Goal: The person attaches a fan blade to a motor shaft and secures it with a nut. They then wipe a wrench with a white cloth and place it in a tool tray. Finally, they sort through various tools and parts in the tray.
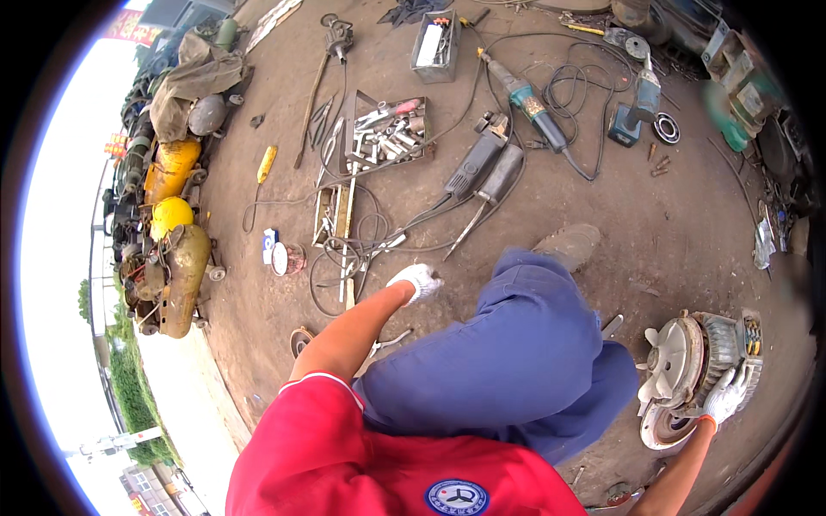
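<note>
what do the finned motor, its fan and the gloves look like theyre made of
Finned motor: probably cast metal, dull grey and grimy, judging by the ribs. Fan: pale, matt blades, metal or plastic; the look leaves it open. Gloves: likely knitted fabric, white and matt, from their soft, close fit.

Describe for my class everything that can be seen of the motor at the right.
The motor looks metal, worn and grimy. A pale fan with broad blades faces left, uncovered, before a round end plate. Behind it is a ribbed grey body; at the right, an open box shows small yellowish parts. It lies on the brown floor, fan sideways. The white-gloved right hand touches its near side. Whether the round, pale-rimmed part below belongs to it is unclear.
</note>
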Demonstrator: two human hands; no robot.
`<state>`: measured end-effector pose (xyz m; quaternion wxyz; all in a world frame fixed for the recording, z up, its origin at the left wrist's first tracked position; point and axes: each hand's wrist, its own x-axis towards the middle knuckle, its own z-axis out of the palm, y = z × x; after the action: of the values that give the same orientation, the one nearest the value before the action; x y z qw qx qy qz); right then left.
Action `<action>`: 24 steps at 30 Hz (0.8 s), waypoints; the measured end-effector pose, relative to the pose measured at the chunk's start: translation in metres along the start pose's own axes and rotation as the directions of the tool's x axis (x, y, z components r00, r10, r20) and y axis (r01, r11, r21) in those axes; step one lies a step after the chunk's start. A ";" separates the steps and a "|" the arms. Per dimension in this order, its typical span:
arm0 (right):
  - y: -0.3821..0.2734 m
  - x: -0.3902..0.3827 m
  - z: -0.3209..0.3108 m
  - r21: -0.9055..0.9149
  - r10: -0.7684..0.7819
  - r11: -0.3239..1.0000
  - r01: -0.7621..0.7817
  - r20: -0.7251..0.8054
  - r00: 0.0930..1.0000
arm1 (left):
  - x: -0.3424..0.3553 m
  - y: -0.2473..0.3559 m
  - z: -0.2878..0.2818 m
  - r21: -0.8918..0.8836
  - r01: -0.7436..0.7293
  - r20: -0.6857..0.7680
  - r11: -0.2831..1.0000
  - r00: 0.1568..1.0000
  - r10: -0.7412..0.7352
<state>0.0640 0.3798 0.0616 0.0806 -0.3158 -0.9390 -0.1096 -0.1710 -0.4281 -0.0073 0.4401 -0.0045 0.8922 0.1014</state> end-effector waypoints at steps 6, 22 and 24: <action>-0.021 0.006 -0.024 -0.005 -0.006 1.000 0.006 0.063 0.998 | 0.000 -0.066 0.039 -0.272 0.043 -0.097 0.961 0.993 -0.072; -0.098 0.008 -0.085 -0.175 0.233 0.966 -0.192 0.259 0.937 | 0.064 -0.044 -0.043 -0.225 -0.211 -0.379 0.951 0.918 0.113; -0.102 0.012 -0.088 -0.221 0.312 0.941 -0.255 0.284 0.907 | 0.093 -0.017 -0.097 -0.155 -0.309 -0.503 0.938 0.842 0.194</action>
<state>-0.0003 0.2845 0.1335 -0.0837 -0.4688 -0.8699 -0.1288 -0.3021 -0.4553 -0.0261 0.1840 0.0373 0.9481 0.2568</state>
